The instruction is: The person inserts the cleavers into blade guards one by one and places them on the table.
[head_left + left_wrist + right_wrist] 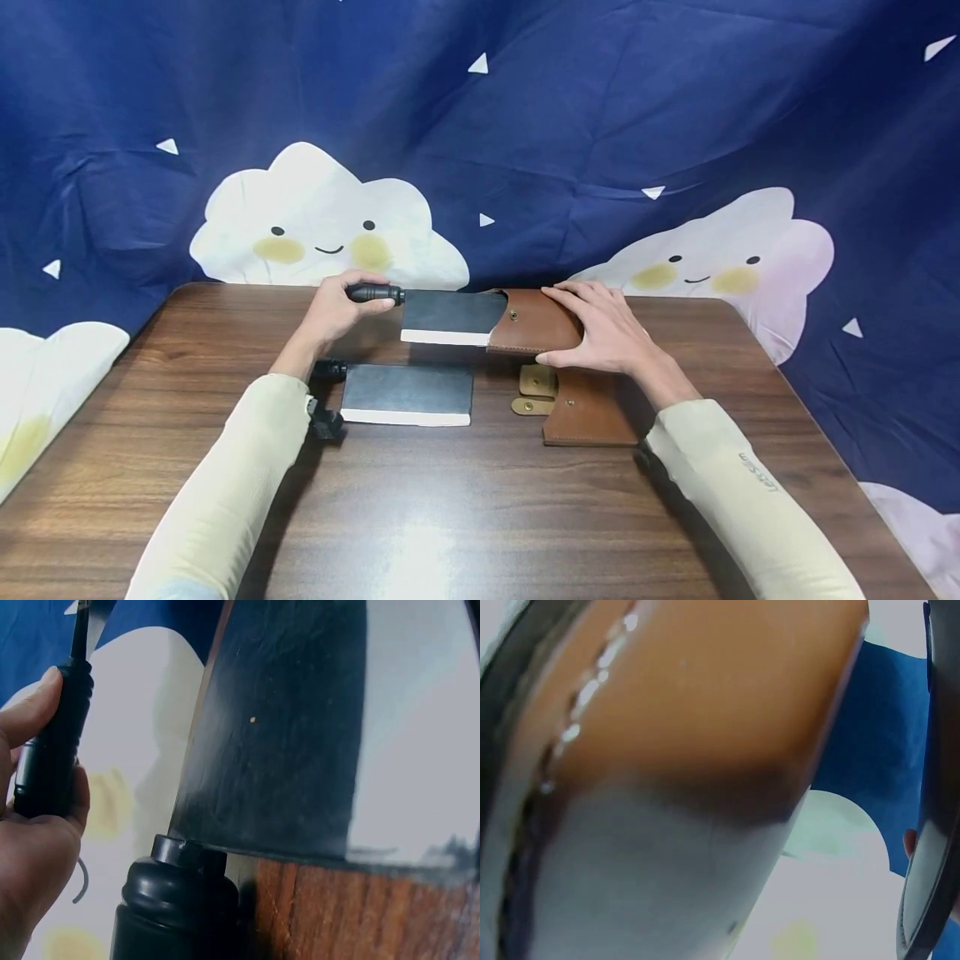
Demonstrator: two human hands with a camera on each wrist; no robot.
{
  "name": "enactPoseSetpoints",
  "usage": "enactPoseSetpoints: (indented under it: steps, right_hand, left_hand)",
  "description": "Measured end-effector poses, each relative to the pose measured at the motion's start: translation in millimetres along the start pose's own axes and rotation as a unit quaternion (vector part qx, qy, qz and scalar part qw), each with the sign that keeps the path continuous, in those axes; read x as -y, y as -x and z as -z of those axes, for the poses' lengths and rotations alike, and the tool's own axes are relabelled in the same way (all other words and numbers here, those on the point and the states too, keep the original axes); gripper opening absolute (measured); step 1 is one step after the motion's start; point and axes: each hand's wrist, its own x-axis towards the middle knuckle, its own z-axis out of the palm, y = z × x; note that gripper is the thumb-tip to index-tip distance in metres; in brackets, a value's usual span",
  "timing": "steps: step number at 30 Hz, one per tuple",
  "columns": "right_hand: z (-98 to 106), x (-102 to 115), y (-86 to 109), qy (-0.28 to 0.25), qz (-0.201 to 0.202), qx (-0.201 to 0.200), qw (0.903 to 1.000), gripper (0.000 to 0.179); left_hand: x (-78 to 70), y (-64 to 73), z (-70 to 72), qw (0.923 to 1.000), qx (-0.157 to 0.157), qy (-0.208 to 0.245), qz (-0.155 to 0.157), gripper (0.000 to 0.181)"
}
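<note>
My left hand [335, 310] grips the black handle [51, 742] of a cleaver [448, 312] with a dark blade and a pale cutting edge. The far end of its blade sits inside a brown leather sheath [531, 323]. My right hand [603, 329] holds that sheath at its right end, thumb below and fingers over the top. Nearer to me, a second cleaver [408, 388] lies on the table, its handle partly behind my left wrist. A second brown sheath [592, 412] lies below my right hand, its tan snap straps [534, 407] spread to the left.
The wooden table [450, 500] has its far edge just behind the held cleaver. A dark blue curtain [525, 125] with white clouds hangs right behind it. A black wrist camera [326, 421] sits under my left wrist, beside the lying cleaver's handle.
</note>
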Motion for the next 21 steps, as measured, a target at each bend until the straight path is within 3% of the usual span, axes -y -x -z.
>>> enactPoseSetpoints:
  steps: [21]
  right_hand:
    - [-4,11,-8.4,-0.007,0.003,-0.005,1.0,0.105]
  left_hand:
    - [-10.3,4.1,-4.8,0.9999,-0.002,0.004,-0.011,0.046]
